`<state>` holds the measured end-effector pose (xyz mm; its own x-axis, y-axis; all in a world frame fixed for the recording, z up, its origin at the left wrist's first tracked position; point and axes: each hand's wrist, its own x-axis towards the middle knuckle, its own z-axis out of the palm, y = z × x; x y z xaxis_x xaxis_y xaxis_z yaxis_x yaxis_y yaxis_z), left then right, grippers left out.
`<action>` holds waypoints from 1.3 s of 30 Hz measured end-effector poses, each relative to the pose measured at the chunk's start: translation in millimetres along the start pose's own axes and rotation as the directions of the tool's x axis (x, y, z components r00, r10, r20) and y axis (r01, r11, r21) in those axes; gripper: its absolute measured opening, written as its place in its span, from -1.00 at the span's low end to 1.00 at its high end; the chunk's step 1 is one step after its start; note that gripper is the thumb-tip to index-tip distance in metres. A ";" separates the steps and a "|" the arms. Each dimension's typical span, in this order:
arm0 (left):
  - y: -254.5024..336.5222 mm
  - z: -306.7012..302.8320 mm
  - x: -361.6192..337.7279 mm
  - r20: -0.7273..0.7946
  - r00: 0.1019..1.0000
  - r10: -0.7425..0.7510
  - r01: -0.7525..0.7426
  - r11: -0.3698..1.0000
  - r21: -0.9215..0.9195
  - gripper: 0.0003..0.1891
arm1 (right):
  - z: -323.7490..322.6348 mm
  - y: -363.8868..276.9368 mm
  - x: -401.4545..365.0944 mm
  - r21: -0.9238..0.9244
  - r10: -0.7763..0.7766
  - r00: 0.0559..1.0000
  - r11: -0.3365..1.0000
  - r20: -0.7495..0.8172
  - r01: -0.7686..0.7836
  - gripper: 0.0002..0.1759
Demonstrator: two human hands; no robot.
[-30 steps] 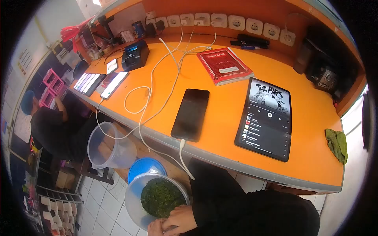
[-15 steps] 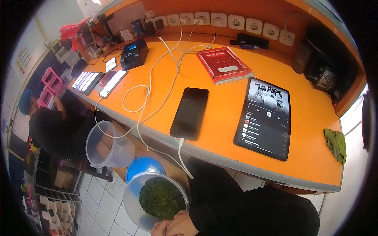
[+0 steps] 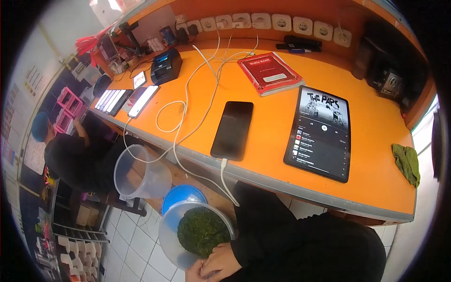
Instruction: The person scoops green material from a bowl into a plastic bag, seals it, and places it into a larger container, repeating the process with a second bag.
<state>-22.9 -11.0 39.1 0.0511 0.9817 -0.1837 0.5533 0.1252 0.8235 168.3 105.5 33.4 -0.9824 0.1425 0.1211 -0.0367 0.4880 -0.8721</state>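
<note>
my two hands are at the bottom edge, below and left of the black phone (image 3: 232, 130) that lies in the middle of the orange desk (image 3: 376, 155). one hand (image 3: 221, 261) comes out of a black sleeve and lies over the other hand (image 3: 193, 274), both at the near rim of a clear bowl (image 3: 171, 239) heaped with dark chopped greens (image 3: 203, 230). the fingers (image 3: 209, 269) of the upper hand are curled loosely. whether either hand grips anything i cannot tell, nor which hand is left and which is right.

the bowl sits lower than the desk, over a white tiled floor (image 3: 136, 244). between the bowl and the phone is a blue lid (image 3: 183, 196), and left of that an empty clear bucket (image 3: 141, 174).

right of the phone lies a tablet (image 3: 323, 131) with its screen lit, and farther right, at the desk's edge, a green cloth (image 3: 407, 163). beyond the phone is a red book (image 3: 268, 73), and behind that a row of wall sockets (image 3: 263, 22). white cables (image 3: 188, 117) loop left of the phone, one plugged into its near end. farther left are lit phones (image 3: 141, 99) and a small black printer (image 3: 165, 66). well to the left, beyond the desk's edge, another person (image 3: 70, 155) in black bends by pink crates (image 3: 70, 105).
</note>
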 end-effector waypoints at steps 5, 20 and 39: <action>-8.5 -4.7 -7.3 -0.085 0.995 0.055 -0.050 0.997 0.061 -0.55 | 1.7 -1.2 4.8 -0.024 -0.062 0.996 0.998 -0.070 0.061 -0.58; -49.5 15.8 -73.9 -0.681 0.718 -0.140 -0.192 0.902 -0.388 -0.56 | -53.0 77.5 88.2 -0.834 0.696 0.716 0.425 0.054 -0.350 -0.60; -61.7 13.6 -81.9 -0.687 0.698 -0.200 -0.151 0.897 -0.415 -0.55 | -35.6 96.1 107.4 -0.921 0.586 0.810 0.307 -0.015 -0.240 -0.82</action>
<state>-49.9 -101.0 -4.0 -0.6464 0.7593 0.0754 0.1436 0.0240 0.9894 65.8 198.3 -20.5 -0.8146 0.4146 -0.4057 0.3930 0.9089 0.1398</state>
